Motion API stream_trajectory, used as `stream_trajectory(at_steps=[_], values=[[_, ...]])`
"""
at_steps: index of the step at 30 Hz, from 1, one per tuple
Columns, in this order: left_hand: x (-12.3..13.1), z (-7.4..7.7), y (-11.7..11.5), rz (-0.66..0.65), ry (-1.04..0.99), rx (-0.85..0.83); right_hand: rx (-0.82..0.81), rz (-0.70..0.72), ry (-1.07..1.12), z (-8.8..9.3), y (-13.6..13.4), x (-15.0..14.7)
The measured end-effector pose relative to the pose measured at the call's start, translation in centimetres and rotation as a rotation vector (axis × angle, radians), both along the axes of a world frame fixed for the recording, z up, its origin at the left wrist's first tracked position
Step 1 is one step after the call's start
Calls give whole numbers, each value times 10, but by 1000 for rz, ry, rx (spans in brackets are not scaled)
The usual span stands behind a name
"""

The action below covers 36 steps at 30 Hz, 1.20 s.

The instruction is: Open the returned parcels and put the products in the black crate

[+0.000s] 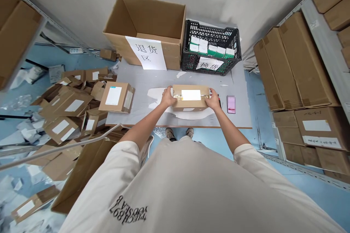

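A long brown cardboard box [190, 107] with a white label and clear tape on top lies on the grey table [142, 87] in front of me. My left hand [168, 97] grips its left end, and my right hand [213, 99] holds the right end. Beside the right hand, a small dark and red object is partly hidden. A phone [231, 104] with a pink screen lies further right. To the left sits another cardboard box [112, 108] with white labels.
At the back stand a large open carton [169, 51] with a paper sign and a black plastic crate [188, 63] holding several green-and-white boxes. Discarded boxes [68, 103] pile up on the left floor. Shelves with cartons [295, 65] line the right side.
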<state>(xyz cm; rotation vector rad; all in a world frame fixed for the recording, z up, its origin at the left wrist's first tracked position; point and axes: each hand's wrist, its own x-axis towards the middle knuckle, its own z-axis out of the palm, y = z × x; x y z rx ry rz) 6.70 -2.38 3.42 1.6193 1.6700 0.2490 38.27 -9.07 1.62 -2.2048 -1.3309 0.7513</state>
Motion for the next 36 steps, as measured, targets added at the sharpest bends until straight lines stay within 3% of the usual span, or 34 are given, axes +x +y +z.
stream_trajectory(at_steps=[5,12,17,21,28,32,36], values=[[7,0,10,-27,-106,4,37,23,99,6,14,-4],[15,12,18,-32,-87,49,114,-41,143,15,16,-5],[16,23,17,-6,-139,110,201,-60,169,19,9,-2],[13,26,14,26,-56,112,138,-155,90,22,-3,1],[8,14,17,4,136,-56,-129,-125,-43,18,-12,9],[9,1,11,-98,150,-100,-110,-2,-5,2,-19,3],[11,-10,3,-103,116,-134,-119,34,49,-12,-26,-2]])
